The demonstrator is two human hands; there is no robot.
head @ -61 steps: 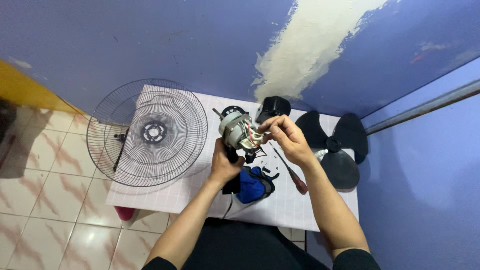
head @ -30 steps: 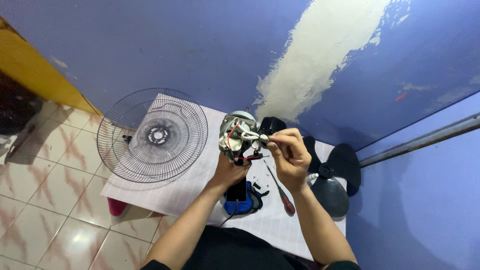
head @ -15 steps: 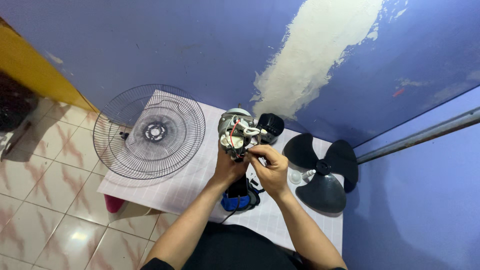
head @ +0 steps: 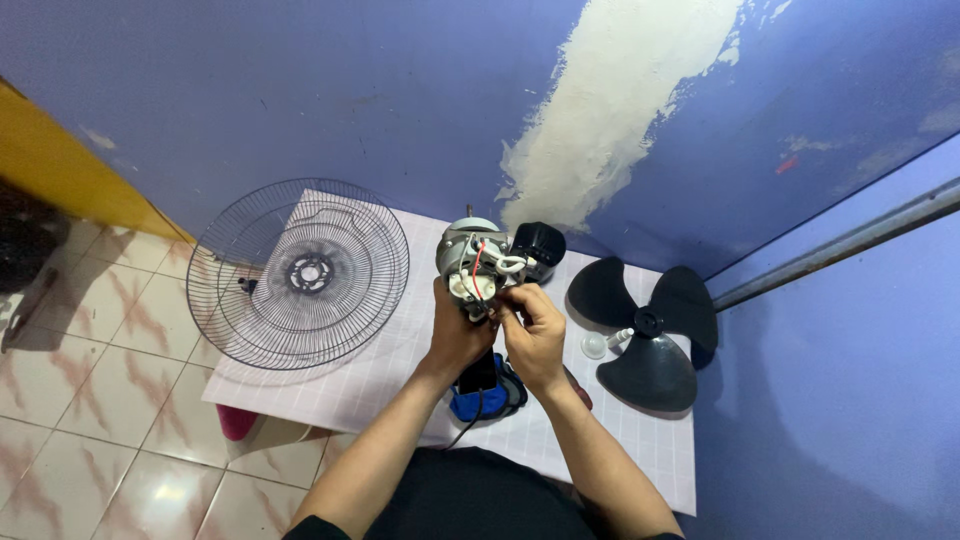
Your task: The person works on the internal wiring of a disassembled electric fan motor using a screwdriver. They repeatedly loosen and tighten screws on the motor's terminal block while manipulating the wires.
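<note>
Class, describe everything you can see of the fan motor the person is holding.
The fan motor is a bare, silvery metal unit with red and white wires over its near face and a thin shaft pointing toward the wall. It is held above the white table. The left hand grips it from below; the right hand touches its lower wiring.

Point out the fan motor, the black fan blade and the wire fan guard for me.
fan motor point(head: 470, 262): head view, on its metal casing above the hands.
black fan blade point(head: 648, 372): head view, on the lower blade lying on the table.
wire fan guard point(head: 300, 272): head view, on its central hub.
</note>
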